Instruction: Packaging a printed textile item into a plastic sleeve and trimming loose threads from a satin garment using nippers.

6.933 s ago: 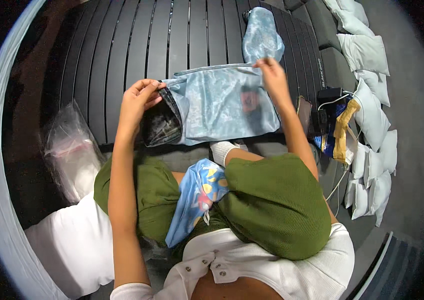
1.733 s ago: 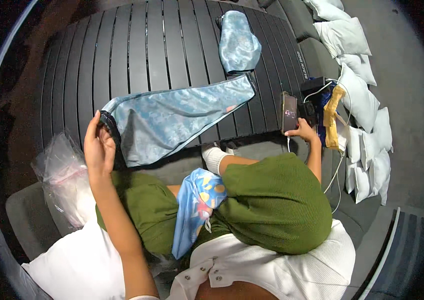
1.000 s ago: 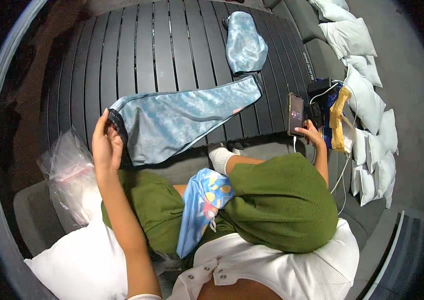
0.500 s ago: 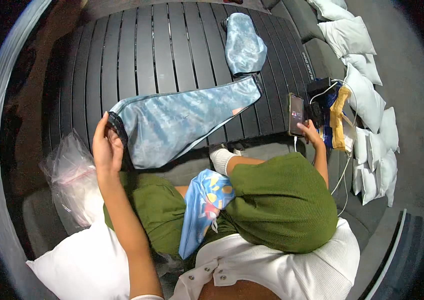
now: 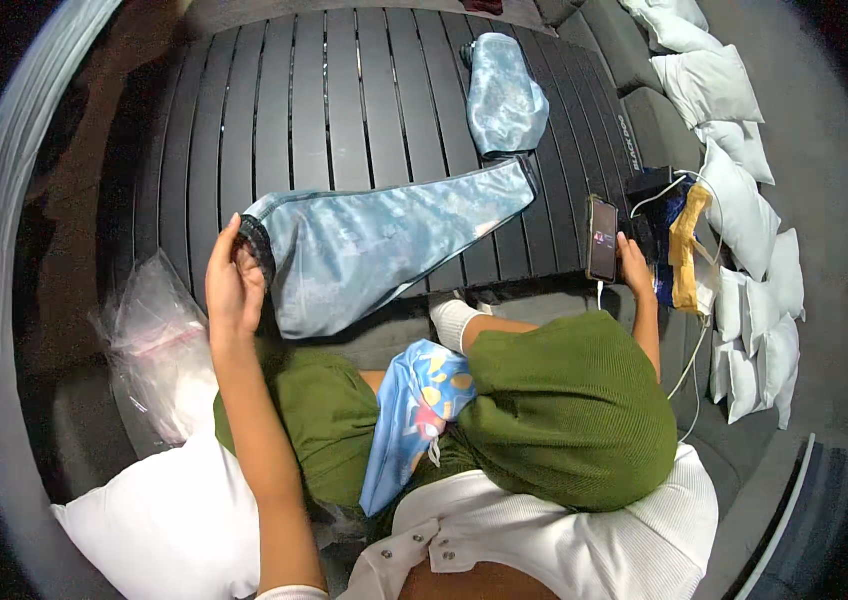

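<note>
A long tapered piece of pale blue mottled cloth point(image 5: 374, 245) lies across the slatted black table. My left hand point(image 5: 237, 285) holds its wide end by the black gathered edge, fingers curled round the rim and partly hidden by it. To the right, a phone point(image 5: 602, 238) with a lit screen lies at the table's near edge, a white cable plugged into its lower end. My right hand point(image 5: 635, 268) is beside the phone's right edge, fingers stretched out and off the screen. A blue patterned cloth bag point(image 5: 422, 400) rests in my lap.
Another mottled blue cloth piece point(image 5: 506, 95) lies farther back on the table point(image 5: 324, 110). Right of the phone are a dark box point(image 5: 649, 181) and a blue-and-yellow bag point(image 5: 686, 240). Small white pillows point(image 5: 709, 82) line the right side. A clear plastic bag point(image 5: 154, 345) and white pillow point(image 5: 159, 520) sit left.
My right hand's finger has come off the phone screen to its right edge. My left hand keeps its hold on the cloth's gathered end. The whole view has shifted slightly.
</note>
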Action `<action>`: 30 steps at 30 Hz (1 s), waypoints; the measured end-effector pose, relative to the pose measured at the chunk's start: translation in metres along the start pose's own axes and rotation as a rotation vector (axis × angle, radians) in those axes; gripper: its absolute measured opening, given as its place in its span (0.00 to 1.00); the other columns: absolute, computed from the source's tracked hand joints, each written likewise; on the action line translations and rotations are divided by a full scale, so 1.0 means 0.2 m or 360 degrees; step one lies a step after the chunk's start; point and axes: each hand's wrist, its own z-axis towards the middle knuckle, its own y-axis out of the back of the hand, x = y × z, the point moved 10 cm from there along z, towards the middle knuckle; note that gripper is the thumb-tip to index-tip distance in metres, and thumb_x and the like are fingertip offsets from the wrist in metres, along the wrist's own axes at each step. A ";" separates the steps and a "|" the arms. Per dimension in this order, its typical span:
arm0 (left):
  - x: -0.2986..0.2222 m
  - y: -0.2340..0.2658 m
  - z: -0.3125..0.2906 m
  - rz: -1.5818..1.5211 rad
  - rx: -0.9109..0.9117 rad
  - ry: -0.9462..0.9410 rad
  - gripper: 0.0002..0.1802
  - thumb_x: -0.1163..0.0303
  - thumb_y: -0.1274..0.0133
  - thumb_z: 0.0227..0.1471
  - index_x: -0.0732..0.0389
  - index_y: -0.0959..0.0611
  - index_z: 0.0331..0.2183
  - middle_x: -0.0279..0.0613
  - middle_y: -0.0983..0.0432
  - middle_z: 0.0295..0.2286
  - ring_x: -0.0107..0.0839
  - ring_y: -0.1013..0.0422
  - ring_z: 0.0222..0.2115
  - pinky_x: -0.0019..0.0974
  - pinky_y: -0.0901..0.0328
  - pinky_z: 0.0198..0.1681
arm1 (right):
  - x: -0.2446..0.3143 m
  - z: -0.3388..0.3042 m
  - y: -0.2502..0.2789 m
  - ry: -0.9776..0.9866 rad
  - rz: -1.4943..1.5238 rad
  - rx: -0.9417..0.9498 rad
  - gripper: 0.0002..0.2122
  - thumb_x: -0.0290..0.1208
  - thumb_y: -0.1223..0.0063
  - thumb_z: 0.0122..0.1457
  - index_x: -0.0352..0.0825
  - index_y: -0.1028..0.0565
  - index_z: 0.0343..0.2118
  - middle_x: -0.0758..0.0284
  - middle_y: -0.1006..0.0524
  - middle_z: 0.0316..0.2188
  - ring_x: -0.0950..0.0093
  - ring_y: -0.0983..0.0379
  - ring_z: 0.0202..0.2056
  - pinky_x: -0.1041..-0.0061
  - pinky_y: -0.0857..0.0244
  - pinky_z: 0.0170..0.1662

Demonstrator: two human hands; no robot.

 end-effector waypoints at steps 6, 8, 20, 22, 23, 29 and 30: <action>0.01 0.00 0.00 -0.0005 0.0017 -0.0023 0.12 0.65 0.51 0.50 0.48 0.33 0.18 0.20 0.45 0.13 0.11 0.52 0.10 0.18 0.57 0.10 | 0.11 -0.03 0.01 0.0073 -0.0126 -0.0056 0.26 0.53 0.64 0.56 0.26 0.36 0.25 0.52 0.35 0.26 0.63 0.38 0.31 0.71 0.45 0.41; 0.01 -0.01 0.00 -0.0001 0.0050 -0.0019 0.13 0.64 0.51 0.50 0.48 0.33 0.17 0.20 0.45 0.13 0.11 0.52 0.10 0.19 0.57 0.11 | 0.14 -0.03 0.01 0.0109 -0.0131 -0.0074 0.26 0.53 0.63 0.56 0.26 0.36 0.25 0.52 0.35 0.26 0.63 0.38 0.31 0.71 0.44 0.40; 0.00 0.01 0.03 -0.0043 0.0020 -0.0118 0.10 0.66 0.51 0.50 0.50 0.30 0.19 0.20 0.39 0.15 0.11 0.49 0.11 0.19 0.56 0.11 | 0.14 -0.04 -0.03 0.0200 -0.0044 0.0065 0.26 0.52 0.50 0.49 0.27 0.38 0.24 0.60 0.37 0.24 0.70 0.39 0.29 0.72 0.43 0.35; 0.01 0.01 0.04 -0.0047 0.0040 -0.0113 0.10 0.65 0.51 0.50 0.50 0.30 0.19 0.20 0.39 0.15 0.11 0.49 0.11 0.20 0.56 0.11 | 0.10 -0.04 -0.03 0.0072 0.0030 0.0087 0.25 0.52 0.49 0.48 0.28 0.36 0.24 0.62 0.36 0.24 0.73 0.39 0.28 0.74 0.42 0.34; 0.01 0.01 0.04 -0.0055 0.0052 -0.0113 0.10 0.65 0.51 0.50 0.50 0.30 0.20 0.20 0.39 0.15 0.11 0.49 0.11 0.20 0.56 0.11 | 0.10 -0.04 -0.03 0.0070 0.0033 0.0084 0.25 0.52 0.49 0.48 0.28 0.36 0.24 0.62 0.36 0.24 0.73 0.39 0.28 0.74 0.42 0.34; 0.02 0.00 0.04 -0.0032 -0.0010 -0.0056 0.13 0.67 0.52 0.51 0.49 0.30 0.16 0.20 0.39 0.12 0.12 0.45 0.12 0.19 0.50 0.14 | 0.16 -0.05 -0.03 0.0073 0.0092 0.0008 0.24 0.51 0.50 0.49 0.29 0.37 0.24 0.64 0.37 0.23 0.75 0.40 0.27 0.75 0.42 0.32; 0.01 0.00 0.03 -0.0028 -0.0009 -0.0058 0.13 0.67 0.52 0.51 0.49 0.30 0.16 0.20 0.39 0.12 0.12 0.45 0.12 0.19 0.50 0.14 | 0.16 -0.05 -0.03 0.0039 0.0019 -0.0007 0.26 0.54 0.49 0.47 0.28 0.36 0.25 0.59 0.35 0.26 0.70 0.37 0.30 0.72 0.41 0.35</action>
